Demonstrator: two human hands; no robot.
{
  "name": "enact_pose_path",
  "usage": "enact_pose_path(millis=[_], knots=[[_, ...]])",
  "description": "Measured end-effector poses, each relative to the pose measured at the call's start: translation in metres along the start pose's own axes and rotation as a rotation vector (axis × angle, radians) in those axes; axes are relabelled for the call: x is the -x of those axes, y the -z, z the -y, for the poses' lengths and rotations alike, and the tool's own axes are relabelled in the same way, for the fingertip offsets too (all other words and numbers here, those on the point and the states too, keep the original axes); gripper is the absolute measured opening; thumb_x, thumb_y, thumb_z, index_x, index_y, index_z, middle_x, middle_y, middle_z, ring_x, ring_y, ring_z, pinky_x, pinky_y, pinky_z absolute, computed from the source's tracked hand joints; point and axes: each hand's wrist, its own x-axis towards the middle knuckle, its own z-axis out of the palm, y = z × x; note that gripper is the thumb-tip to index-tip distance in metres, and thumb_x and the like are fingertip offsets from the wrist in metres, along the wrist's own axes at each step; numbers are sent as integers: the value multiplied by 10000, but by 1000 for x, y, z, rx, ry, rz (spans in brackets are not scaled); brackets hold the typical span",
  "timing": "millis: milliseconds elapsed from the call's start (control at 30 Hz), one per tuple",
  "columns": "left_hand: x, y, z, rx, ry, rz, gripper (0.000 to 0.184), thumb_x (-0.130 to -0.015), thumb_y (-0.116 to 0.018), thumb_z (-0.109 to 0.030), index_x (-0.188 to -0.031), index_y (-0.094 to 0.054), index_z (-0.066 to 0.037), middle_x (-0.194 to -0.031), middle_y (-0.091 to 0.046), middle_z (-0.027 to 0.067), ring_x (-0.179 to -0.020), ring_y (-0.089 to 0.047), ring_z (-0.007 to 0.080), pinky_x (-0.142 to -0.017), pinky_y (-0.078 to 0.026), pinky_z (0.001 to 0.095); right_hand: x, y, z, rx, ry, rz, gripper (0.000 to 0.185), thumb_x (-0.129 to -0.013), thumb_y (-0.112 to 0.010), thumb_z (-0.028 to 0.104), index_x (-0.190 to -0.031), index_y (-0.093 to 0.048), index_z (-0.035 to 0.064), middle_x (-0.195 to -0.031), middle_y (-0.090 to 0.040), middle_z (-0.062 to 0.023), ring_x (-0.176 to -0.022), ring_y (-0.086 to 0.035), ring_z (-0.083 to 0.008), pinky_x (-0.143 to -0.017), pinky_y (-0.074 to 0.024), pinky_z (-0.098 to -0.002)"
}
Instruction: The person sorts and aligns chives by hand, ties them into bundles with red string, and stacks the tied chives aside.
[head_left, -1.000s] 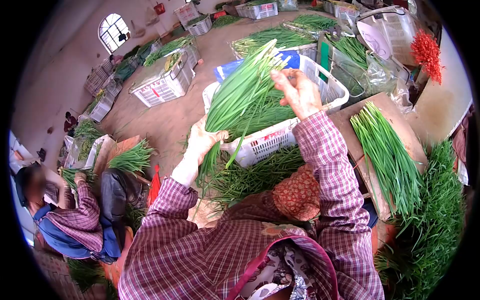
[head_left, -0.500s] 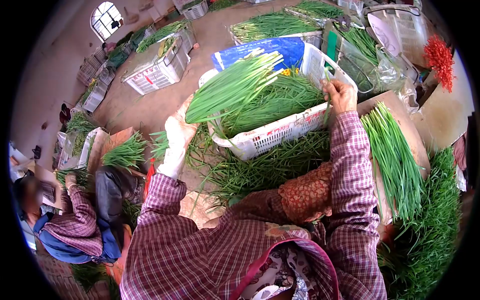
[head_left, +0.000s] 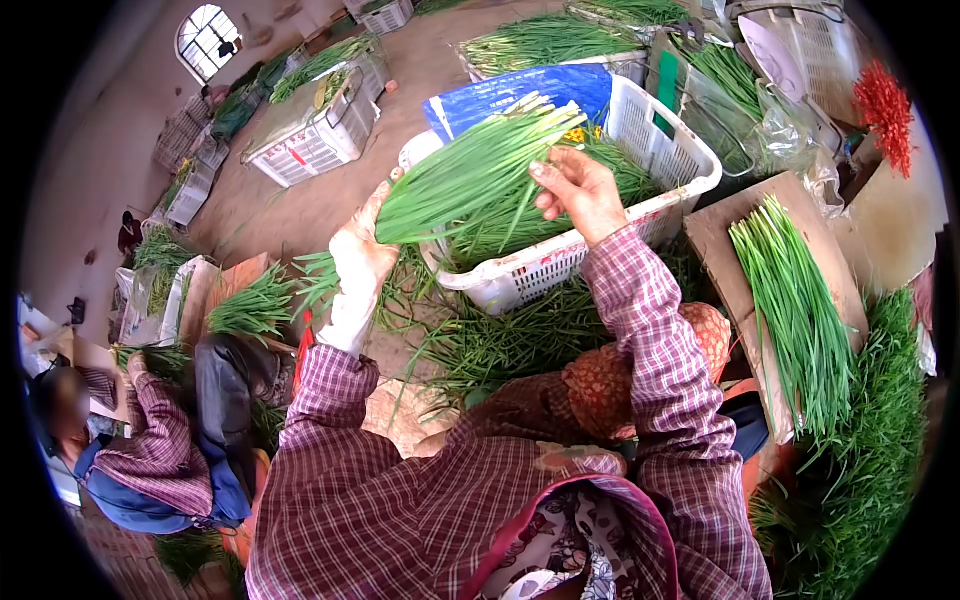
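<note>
My left hand (head_left: 362, 243) grips a thick bunch of garlic chives (head_left: 460, 170) from below, the pale stem ends pointing up and right. The bunch is above a white plastic crate (head_left: 600, 240) with more loose chives (head_left: 490, 235) in it. At the right side of the bunch, my right hand (head_left: 585, 190) is closed, thumb against finger, with a thin green blade at the fingertips. Another bunch of chives (head_left: 795, 310) lies on a cardboard-covered board (head_left: 725, 230) to my right.
A blue plastic sheet (head_left: 520, 100) covers the crate's far edge. Chive leaves (head_left: 530, 340) litter the floor before my knees, with a large heap (head_left: 880, 440) at right. A co-worker (head_left: 150, 440) sits at left. Red ties (head_left: 884, 115) hang at far right.
My right hand has moved left from the crate's right rim to the side of the bunch. The left hand still holds the bunch in nearly the same place.
</note>
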Motion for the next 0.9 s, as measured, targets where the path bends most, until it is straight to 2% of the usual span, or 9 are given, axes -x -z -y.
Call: enact_pose_path(millis=[100, 133, 233, 300, 333, 433, 500, 667, 900], knots=[[0, 3, -11, -286, -163, 181, 409, -954, -364, -128, -1308, -396, 74, -1345, -463, 143, -1199, -463, 220, -1046, -339, 331, -2, 35, -1, 120, 76, -22, 211, -840, -670, 181, -958, -646, 7, -692, -607, -12, -551, -552, -68, -476, -460, -209], [1, 3, -16, -849, -435, 150, 447, -869, -501, -107, -1307, -450, -36, -1252, -543, 80, -1097, -532, 178, -976, -398, 298, 0, 49, 5, 227, 103, -96, 199, -835, -673, 185, -943, -662, 18, -696, -615, -17, -556, -550, -66, -483, -462, -212], [12, -1, -27, -1622, -790, 53, 611, -733, -673, -106, -1308, -498, -210, -1054, -624, 11, -910, -605, 149, -835, -470, 276, -3, 106, 0, 553, 198, -292, 263, -820, -676, 278, -966, -687, 60, -740, -665, -56, -605, -612, -130, -551, -500, -276], [19, -3, -35, -2040, -969, -46, 754, -630, -745, -147, -1312, -486, -339, -844, -627, 2, -738, -615, 176, -692, -497, 297, 3, 127, 3, 1167, 232, -228, 326, -812, -655, 376, -991, -688, 105, -797, -684, -81, -698, -660, -213, -636, -514, -344], [16, -2, -36, -2070, -1064, -33, 806, -594, -759, -177, -1309, -464, -404, -702, -530, 17, -660, -574, 214, -608, -468, 333, 8, 129, 6, 1305, 168, -158, 322, -801, -638, 423, -969, -696, 155, -830, -682, -81, -785, -659, -257, -696, -508, -379], [22, -13, -35, -2294, -1010, -29, 809, -609, -749, -169, -1323, -448, -400, -679, -500, 18, -642, -565, 207, -594, -463, 348, 16, 103, 25, 1190, 314, -186, 272, -798, -648, 377, -954, -697, 159, -837, -682, -70, -767, -659, -247, -680, -509, -365], [18, -14, -29, -2303, -1062, 3, 816, -603, -746, -152, -1323, -449, -398, -676, -490, 20, -641, -564, 208, -589, -459, 353, 19, 74, 41, 1065, 527, -167, 137, -809, -649, 243, -885, -693, 137, -857, -682, -32, -728, -658, -226, -660, -517, -347], [19, -24, -26, -2336, -1093, 72, 848, -577, -731, -90, -1324, -455, -382, -683, -490, 18, -653, -568, 208, -590, -456, 357, 19, 31, 29, 1126, 637, -132, 188, -741, -703, 212, -910, -658, 144, -838, -621, -23, -913, -597, -238, -781, -499, -357], [20, -27, -22, -2317, -1066, 124, 875, -520, -705, -32, -1306, -477, -341, -758, -521, 19, -698, -571, 227, -617, -467, 364, 12, 18, 4, 1104, 890, -90, 172, -703, -696, 151, -855, -619, 126, -830, -574, -18, -843, -573, -216, -740, -494, -346]])
